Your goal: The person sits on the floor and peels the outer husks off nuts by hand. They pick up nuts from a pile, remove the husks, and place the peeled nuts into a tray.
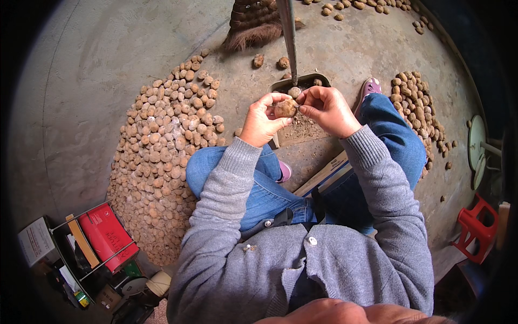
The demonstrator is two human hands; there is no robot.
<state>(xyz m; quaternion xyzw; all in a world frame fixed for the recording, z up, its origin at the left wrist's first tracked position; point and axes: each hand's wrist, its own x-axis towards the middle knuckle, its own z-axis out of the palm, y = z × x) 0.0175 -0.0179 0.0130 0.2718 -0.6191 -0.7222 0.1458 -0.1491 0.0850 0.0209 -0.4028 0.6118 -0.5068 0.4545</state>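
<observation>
My left hand (265, 117) grips a round brown tuber (286, 108) between thumb and fingers. My right hand (327, 110) pinches a small dark, thin tool (297, 106), its tip against the tuber's right side; most of the tool is hidden by the fingers. Below both hands a long-handled dustpan (319, 77) lies on the concrete floor, with bits of soil and peelings in it. Another tuber (294, 92) rests by the foot of its metal handle (288, 36). A few single tubers (283, 62) lie just beyond the pan.
To the left spreads a large heap of tubers (162, 141); a smaller pile (415, 105) sits beyond my right knee. A broom head (255, 24) stands at the far side. Red stool (477, 229) and fan-like round base (476, 141) are right; a rack with boxes (107, 235) is lower left.
</observation>
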